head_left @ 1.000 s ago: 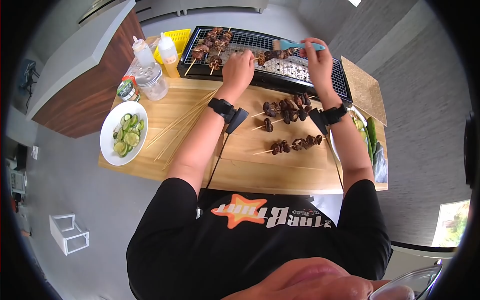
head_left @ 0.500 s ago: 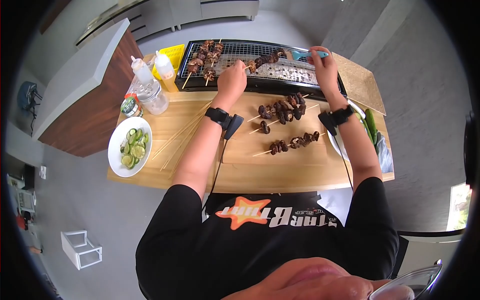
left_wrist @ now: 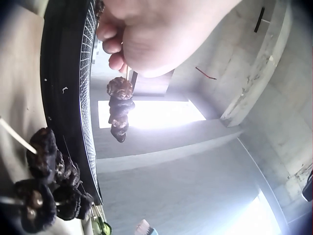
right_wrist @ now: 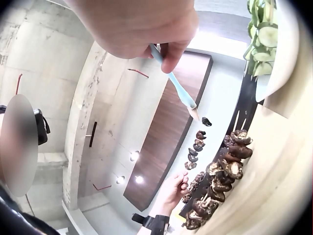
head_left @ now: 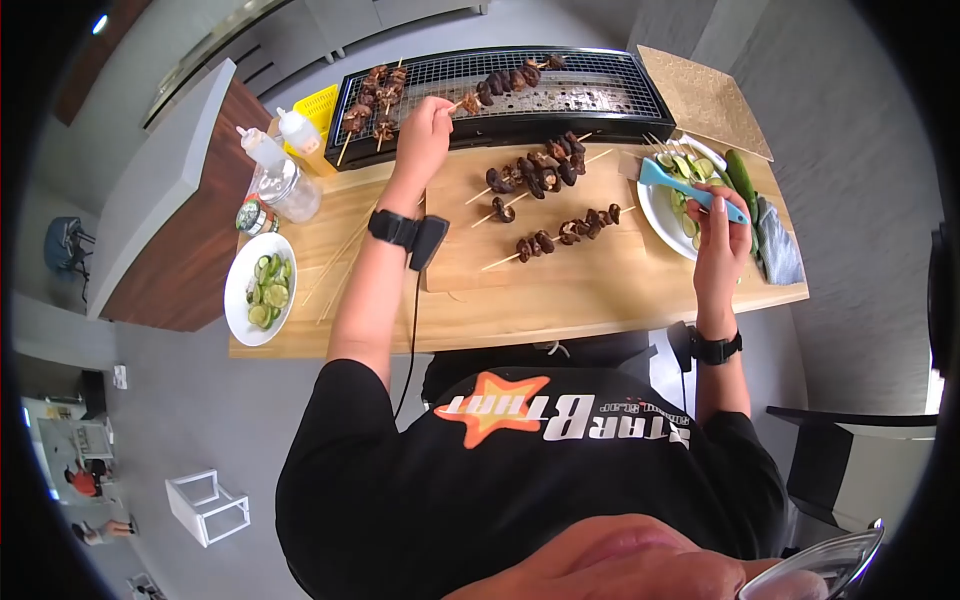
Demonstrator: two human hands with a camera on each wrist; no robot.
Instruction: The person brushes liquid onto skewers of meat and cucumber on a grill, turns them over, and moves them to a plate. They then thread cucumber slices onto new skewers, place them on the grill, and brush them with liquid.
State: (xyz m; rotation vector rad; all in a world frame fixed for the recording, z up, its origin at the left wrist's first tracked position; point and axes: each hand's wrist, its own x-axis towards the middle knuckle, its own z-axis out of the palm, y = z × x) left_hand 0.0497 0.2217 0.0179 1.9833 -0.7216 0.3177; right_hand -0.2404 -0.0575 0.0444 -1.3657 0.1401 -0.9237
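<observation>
My left hand (head_left: 424, 140) pinches the bare stick end of a skewer of dark mushroom-like pieces (head_left: 500, 84), which is held over the black grill (head_left: 600, 68). In the left wrist view that skewer (left_wrist: 120, 108) hangs from the curled fingers of the left hand (left_wrist: 161, 34). My right hand (head_left: 720, 250) holds a light-blue brush (head_left: 680, 184) by its handle, beside the white plate of green slices (head_left: 660, 215); its bristles are above the plate's left edge. In the right wrist view, the blue brush (right_wrist: 180, 90) is between the thumb and fingers of the right hand (right_wrist: 142, 29).
Several skewers (head_left: 540, 170) lie on the cutting board (head_left: 600, 262); others (head_left: 365, 100) sit at the grill's left end. Bottles (head_left: 300, 128), a jar (head_left: 290, 192), a bowl (head_left: 236, 300) and thin sticks (head_left: 335, 262) stand or lie at left. Cucumbers (head_left: 740, 180) and a cloth (head_left: 779, 243) are at right.
My right hand has moved from over the grill, down and right to the plate, with the brush. The left hand still holds the skewer above the grill; the view has shifted.
</observation>
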